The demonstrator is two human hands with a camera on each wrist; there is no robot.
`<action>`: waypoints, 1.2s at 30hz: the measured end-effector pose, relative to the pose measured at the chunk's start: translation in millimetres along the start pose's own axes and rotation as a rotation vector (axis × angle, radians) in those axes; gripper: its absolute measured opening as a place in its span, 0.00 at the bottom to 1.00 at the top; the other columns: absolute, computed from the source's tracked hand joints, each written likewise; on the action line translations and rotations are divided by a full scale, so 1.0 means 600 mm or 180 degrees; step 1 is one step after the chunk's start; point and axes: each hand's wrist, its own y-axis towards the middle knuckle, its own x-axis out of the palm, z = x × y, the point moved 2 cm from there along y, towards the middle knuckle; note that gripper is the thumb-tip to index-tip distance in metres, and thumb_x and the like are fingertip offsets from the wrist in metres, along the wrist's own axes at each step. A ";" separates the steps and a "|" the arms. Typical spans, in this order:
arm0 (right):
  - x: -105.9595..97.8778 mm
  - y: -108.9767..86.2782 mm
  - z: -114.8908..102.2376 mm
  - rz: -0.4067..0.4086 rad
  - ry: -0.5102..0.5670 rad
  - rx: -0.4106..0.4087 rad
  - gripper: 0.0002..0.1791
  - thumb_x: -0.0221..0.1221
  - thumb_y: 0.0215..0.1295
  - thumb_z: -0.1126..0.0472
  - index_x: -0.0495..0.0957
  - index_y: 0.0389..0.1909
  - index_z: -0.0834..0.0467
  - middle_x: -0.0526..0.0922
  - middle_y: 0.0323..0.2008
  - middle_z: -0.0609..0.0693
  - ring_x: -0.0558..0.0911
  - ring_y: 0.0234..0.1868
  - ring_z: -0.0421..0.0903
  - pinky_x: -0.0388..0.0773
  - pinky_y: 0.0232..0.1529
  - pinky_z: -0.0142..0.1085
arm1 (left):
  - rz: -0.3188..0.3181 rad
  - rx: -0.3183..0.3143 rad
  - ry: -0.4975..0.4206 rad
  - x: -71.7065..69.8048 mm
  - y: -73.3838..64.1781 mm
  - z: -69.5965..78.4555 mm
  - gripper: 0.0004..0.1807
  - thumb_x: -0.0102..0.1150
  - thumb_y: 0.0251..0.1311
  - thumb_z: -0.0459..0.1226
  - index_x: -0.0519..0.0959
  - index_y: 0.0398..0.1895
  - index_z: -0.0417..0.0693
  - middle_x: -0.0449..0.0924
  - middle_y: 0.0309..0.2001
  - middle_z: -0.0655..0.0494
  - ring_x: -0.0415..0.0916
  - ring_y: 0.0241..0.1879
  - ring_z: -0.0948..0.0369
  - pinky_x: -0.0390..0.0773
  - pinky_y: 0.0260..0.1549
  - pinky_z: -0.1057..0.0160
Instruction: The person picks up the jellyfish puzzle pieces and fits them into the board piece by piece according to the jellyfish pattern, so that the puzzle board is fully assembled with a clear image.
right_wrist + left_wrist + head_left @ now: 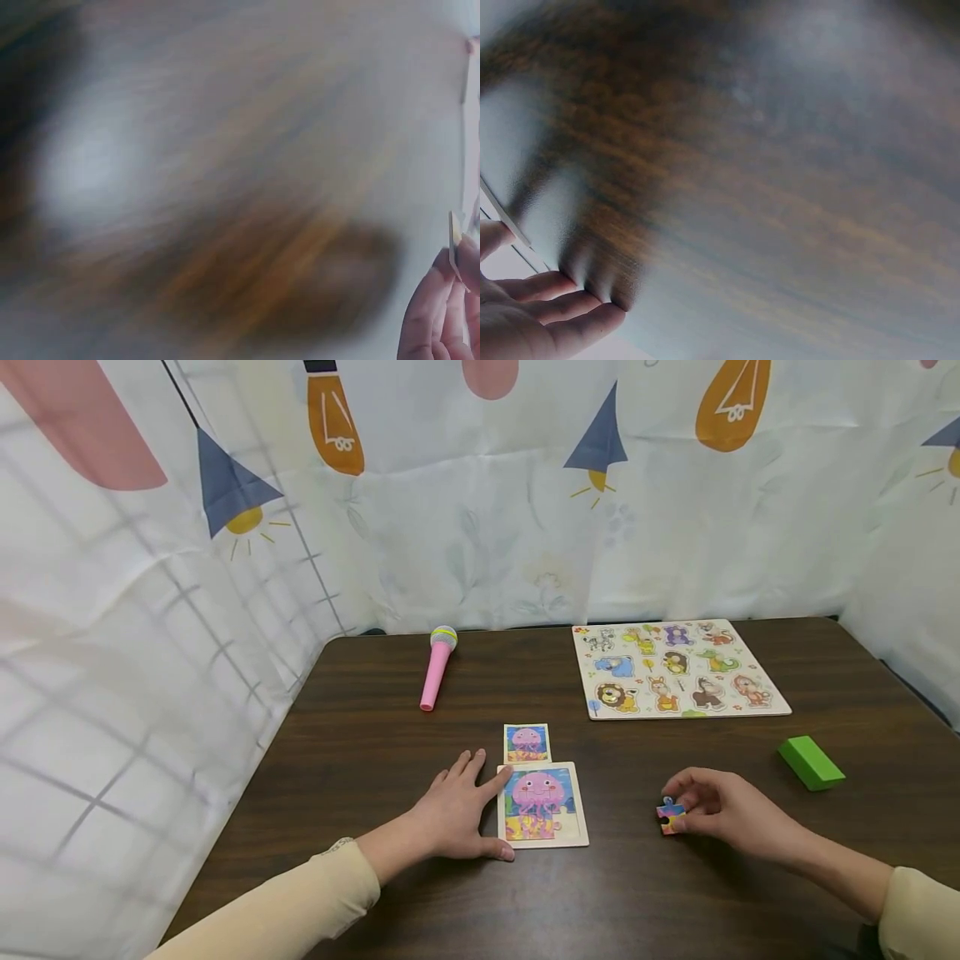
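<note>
A square jellyfish puzzle (538, 789) in a pale frame lies on the dark table; its lower right corner shows a bare patch. My left hand (463, 810) rests at the frame's left side with fingers spread, the index fingertip and thumb at its edge. To the right of the puzzle, my right hand (723, 810) pinches a colourful puzzle piece (670, 816) between thumb and fingers. In the right wrist view the piece (454, 240) is seen edge-on. Directly behind the frame lies a small jellyfish picture card (527, 744).
A pink toy microphone (437, 668) lies at the back left of the table (360, 718). A board with several animal pictures (678, 670) is at the back right. The green block (811, 762) lies beyond my right hand. Patterned curtains (480, 527) hang behind.
</note>
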 end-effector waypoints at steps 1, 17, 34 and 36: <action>0.000 0.005 -0.002 -0.0049 0.0175 0.0098 0.20 0.68 0.65 0.64 0.76 0.53 0.68 0.83 0.37 0.53 0.82 0.34 0.35 0.82 0.35 0.32 | -0.0002 0.0001 0.0001 0.000 0.000 0.000 0.59 0.67 0.48 0.71 0.58 0.81 0.61 0.51 0.81 0.37 0.48 0.80 0.37 0.64 0.69 0.33; 0.062 0.079 -0.060 -0.0305 0.0839 0.0678 0.16 0.68 0.66 0.59 0.81 0.45 0.68 0.88 0.31 0.49 0.84 0.32 0.42 0.84 0.33 0.35 | -0.0016 -0.0026 -0.0016 -0.002 -0.001 0.002 0.59 0.67 0.47 0.71 0.58 0.81 0.61 0.51 0.81 0.38 0.48 0.80 0.38 0.63 0.70 0.34; 0.121 0.121 -0.103 -0.0351 0.0807 0.0678 0.10 0.69 0.64 0.62 0.85 0.36 0.67 0.88 0.23 0.51 0.85 0.24 0.39 0.82 0.26 0.31 | -0.0024 -0.0041 0.0002 -0.001 0.000 0.002 0.59 0.67 0.48 0.72 0.58 0.81 0.61 0.50 0.81 0.38 0.47 0.81 0.38 0.63 0.70 0.34; 0.124 0.121 -0.106 -0.0315 0.0722 0.0718 0.09 0.70 0.63 0.62 0.85 0.34 0.66 0.87 0.22 0.51 0.84 0.24 0.38 0.82 0.26 0.31 | -0.0029 -0.0050 0.0008 -0.001 0.000 0.002 0.59 0.67 0.48 0.72 0.58 0.81 0.61 0.50 0.81 0.38 0.47 0.81 0.38 0.63 0.70 0.34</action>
